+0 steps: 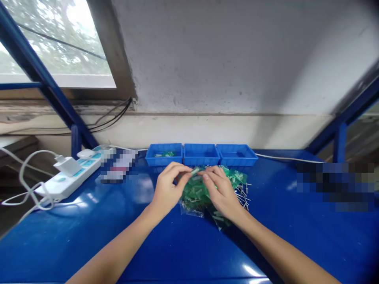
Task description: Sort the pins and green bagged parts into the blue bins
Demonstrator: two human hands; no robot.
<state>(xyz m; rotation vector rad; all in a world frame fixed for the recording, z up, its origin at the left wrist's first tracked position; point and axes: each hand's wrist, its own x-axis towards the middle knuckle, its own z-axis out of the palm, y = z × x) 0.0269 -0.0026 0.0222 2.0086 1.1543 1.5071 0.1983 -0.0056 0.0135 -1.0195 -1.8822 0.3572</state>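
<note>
My left hand point(170, 187) pinches a small pale-green piece point(194, 170) between thumb and forefinger, above a heap. Close to its right end is my right hand point(220, 189), thumb and fingers drawn together; anything between them is too small to make out. Below both hands lies a pile of green plastic pieces point(192, 191), partly on clear plastic bags point(192, 212). Thin metal pins point(243, 197), rivet-like, spread out at the pile's right side. My hands hide part of the heap.
Behind the pile stand three blue trays in a row: the left tray point(164, 161) holds some green and metal pieces, beside the middle tray point(201, 161) and right tray point(238, 161). A white power strip point(69, 179) with cables lies left on the blue table point(124, 225).
</note>
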